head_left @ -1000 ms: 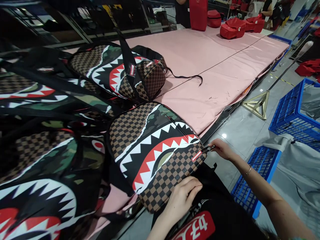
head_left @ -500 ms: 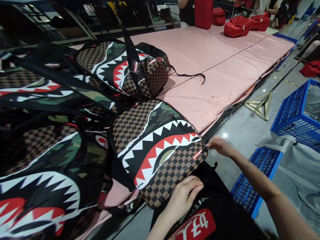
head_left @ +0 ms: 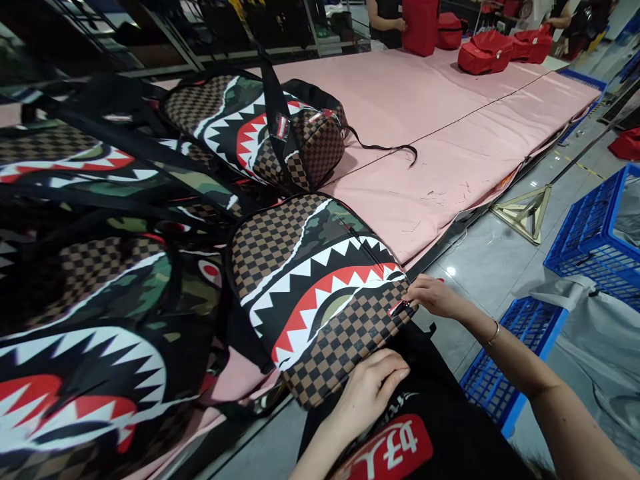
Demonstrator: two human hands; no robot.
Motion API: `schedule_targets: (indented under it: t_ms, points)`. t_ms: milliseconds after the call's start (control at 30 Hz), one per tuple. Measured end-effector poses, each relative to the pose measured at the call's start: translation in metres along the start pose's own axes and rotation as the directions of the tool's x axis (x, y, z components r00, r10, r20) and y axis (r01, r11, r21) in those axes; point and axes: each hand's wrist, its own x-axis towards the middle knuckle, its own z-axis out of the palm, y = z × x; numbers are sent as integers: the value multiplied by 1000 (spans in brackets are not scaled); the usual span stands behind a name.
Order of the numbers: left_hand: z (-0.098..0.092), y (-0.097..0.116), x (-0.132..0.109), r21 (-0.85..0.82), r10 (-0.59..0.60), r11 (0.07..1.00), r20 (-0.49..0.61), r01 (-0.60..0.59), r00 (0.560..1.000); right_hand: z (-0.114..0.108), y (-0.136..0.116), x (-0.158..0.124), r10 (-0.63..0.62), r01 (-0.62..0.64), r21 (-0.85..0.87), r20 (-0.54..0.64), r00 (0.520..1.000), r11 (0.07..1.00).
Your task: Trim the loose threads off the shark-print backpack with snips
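A backpack (head_left: 310, 287) with brown checks, camouflage and a shark-mouth print lies on the near edge of the pink padded table (head_left: 440, 140). My left hand (head_left: 370, 390) grips its lower corner, fingers curled round the edge. My right hand (head_left: 433, 295) pinches the zipper pull at the bag's right side, beside a small red label (head_left: 397, 308). A bracelet circles my right wrist.
Several more shark-print backpacks (head_left: 100, 267) pile up on the left; one (head_left: 270, 133) lies behind. Red backpacks (head_left: 493, 53) and other people stand at the far end. Blue crates (head_left: 595, 227) and a brass stand base (head_left: 523, 210) sit on the floor to the right.
My right hand has slid the zipper pull leftward along the bag's side, closer to the red label. The left hand stays on the lower corner.
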Motion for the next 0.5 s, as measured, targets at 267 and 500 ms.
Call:
schedule_targets:
  t_ms: [267, 500]
  points:
    - [2, -2, -1, 17, -6, 1000, 7, 6, 1000, 3, -5, 2, -15, 14, -50, -3, 1000, 999]
    - [0, -3, -3, 18, 9, 1000, -16, -9, 1000, -1, -2, -5, 76, -75, -48, 2, 997, 996]
